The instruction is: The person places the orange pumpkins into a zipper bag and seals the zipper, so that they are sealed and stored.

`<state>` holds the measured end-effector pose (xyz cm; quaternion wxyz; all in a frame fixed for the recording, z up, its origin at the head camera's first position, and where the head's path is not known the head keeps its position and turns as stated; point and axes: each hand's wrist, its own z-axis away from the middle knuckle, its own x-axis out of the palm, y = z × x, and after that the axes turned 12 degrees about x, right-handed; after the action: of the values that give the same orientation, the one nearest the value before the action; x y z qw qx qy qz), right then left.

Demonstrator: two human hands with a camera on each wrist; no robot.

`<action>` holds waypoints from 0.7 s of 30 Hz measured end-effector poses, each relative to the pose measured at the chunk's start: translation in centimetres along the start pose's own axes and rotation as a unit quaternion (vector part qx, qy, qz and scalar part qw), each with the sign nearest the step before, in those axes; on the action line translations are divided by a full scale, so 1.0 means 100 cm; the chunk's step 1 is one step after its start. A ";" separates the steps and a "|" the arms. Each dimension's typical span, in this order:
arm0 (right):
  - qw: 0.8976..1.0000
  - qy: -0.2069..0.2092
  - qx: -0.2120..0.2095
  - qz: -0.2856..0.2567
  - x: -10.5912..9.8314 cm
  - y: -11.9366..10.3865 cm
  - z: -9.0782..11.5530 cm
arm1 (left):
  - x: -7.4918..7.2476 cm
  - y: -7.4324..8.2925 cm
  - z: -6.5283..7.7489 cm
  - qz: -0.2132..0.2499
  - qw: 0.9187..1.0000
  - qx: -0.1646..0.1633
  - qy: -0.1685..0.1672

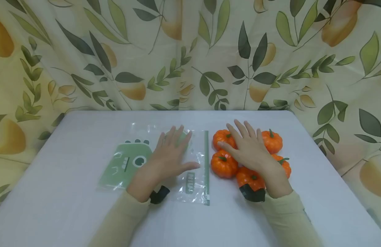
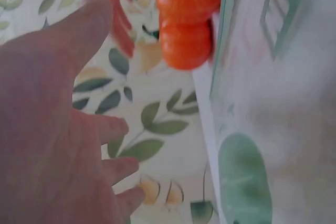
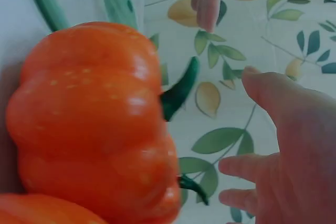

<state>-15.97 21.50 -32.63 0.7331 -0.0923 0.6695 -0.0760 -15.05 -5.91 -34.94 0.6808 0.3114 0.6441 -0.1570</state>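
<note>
My left hand [image 1: 167, 159], fingers spread and straight, is over a clear zip bag [image 1: 193, 151] with a green cartoon print. Nothing is in its grasp. Over the group of small orange pumpkins [image 1: 224, 164] hangs my right hand [image 1: 250, 151], palm down with fingers extended, holding nothing. It hides part of the group from the head view. The right wrist view shows a pumpkin [image 3: 89, 114] with a dark green stem beside the hand, apart from the fingers. In the left wrist view, the bag [image 2: 283, 129] lies to the side of the spread left fingers.
A white table [image 1: 54, 206] carries the bag on the left and several pumpkins on the right. Behind its far edge hangs a curtain [image 1: 166, 68] printed with leaves and fruit. Each wrist wears a black band [image 1: 159, 195].
</note>
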 end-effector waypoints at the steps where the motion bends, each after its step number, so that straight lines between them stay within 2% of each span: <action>1: 1.000 -0.007 -0.003 -0.003 0.002 -0.002 -0.003 | 0.000 0.003 -0.002 -0.003 1.000 0.007 -0.006; 4: 1.000 -0.021 -0.007 -0.006 0.007 -0.004 -0.010 | 0.003 0.011 -0.004 -0.004 0.999 0.029 -0.036; 9: 1.000 -0.016 -0.010 -0.015 0.015 -0.001 -0.017 | 0.013 0.023 -0.005 0.009 0.994 0.069 -0.080; 12: 0.999 -0.018 -0.015 -0.028 0.018 0.000 -0.019 | 0.019 0.027 -0.003 0.020 0.990 0.082 -0.111; 16: 0.999 -0.014 -0.023 -0.036 0.021 0.002 -0.021 | 0.026 0.031 -0.001 0.051 0.985 0.080 -0.145; 21: 0.999 -0.001 -0.025 -0.038 0.022 0.002 -0.024 | 0.031 0.034 -0.003 0.039 0.984 0.074 -0.156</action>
<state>-18.20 21.11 -34.99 0.7281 -0.1359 0.6663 -0.0867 -12.80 -2.59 -37.17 0.7540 0.3570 0.5038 -0.2240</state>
